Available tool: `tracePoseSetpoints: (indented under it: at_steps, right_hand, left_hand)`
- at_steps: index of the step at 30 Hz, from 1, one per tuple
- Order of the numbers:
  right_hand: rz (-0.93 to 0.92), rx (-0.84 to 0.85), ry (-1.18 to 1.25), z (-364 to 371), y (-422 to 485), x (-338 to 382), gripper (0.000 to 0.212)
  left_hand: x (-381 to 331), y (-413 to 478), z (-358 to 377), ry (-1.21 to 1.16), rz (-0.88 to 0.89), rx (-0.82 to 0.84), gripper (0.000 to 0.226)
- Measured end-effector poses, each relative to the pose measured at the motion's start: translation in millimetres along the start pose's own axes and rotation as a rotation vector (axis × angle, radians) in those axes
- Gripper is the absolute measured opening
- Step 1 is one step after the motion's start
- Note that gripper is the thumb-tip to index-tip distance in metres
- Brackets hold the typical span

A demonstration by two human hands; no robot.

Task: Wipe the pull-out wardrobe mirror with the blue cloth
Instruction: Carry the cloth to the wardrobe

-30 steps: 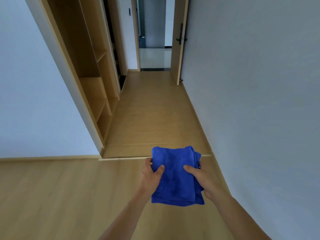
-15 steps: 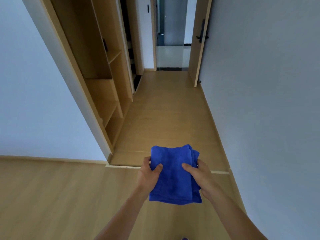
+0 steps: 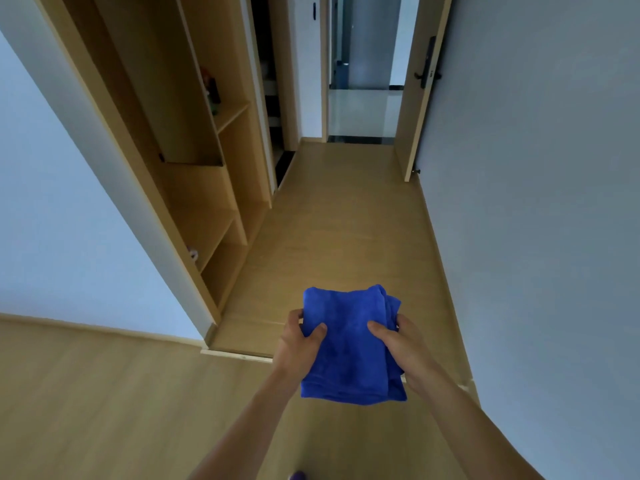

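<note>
A folded blue cloth (image 3: 348, 344) is held out in front of me at waist height over the wooden floor. My left hand (image 3: 294, 344) grips its left edge with the thumb on top. My right hand (image 3: 401, 344) grips its right edge, thumb also lying on the cloth. The open wooden wardrobe (image 3: 194, 161) with its shelves stands ahead on the left. No mirror shows in this view.
A narrow corridor with a wood floor (image 3: 339, 230) runs ahead between the wardrobe and a grey wall (image 3: 536, 202) on the right. An open door (image 3: 420, 88) with a dark handle stands at the far end. A low threshold strip (image 3: 239, 355) crosses the floor just ahead.
The view has moved forward and turned left, so the wardrobe looks nearer and more of its shelves show. Both hands keep the same hold on the cloth.
</note>
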State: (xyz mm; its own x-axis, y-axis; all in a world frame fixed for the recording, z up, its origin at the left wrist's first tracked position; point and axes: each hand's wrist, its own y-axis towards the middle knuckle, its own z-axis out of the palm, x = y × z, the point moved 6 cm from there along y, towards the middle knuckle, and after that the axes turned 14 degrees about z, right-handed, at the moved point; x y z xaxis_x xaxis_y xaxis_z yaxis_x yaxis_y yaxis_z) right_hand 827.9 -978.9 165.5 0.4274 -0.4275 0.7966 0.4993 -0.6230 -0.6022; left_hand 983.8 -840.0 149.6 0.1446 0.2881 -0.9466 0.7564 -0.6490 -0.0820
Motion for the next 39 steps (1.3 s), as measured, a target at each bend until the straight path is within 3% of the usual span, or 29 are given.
tracePoseSetpoints:
  at_steps: [6,12,18,39]
  right_hand:
    - [0.017,0.0,-0.019,17,80,44,0.022]
    - [0.023,-0.018,-0.048,47,156,108,0.017]
    - [0.031,-0.001,-0.044,71,217,161,0.027]
    - [-0.034,0.204,-0.206,64,485,365,0.014]
  left_hand:
    - [13,88,2,-0.044,-0.028,0.001,0.033]
    - [9,192,-17,-0.034,-0.008,-0.004,0.043]
    - [0,272,-34,-0.047,-0.009,-0.014,0.046]
    - [-31,556,8,0.026,-0.022,-0.261,0.045]
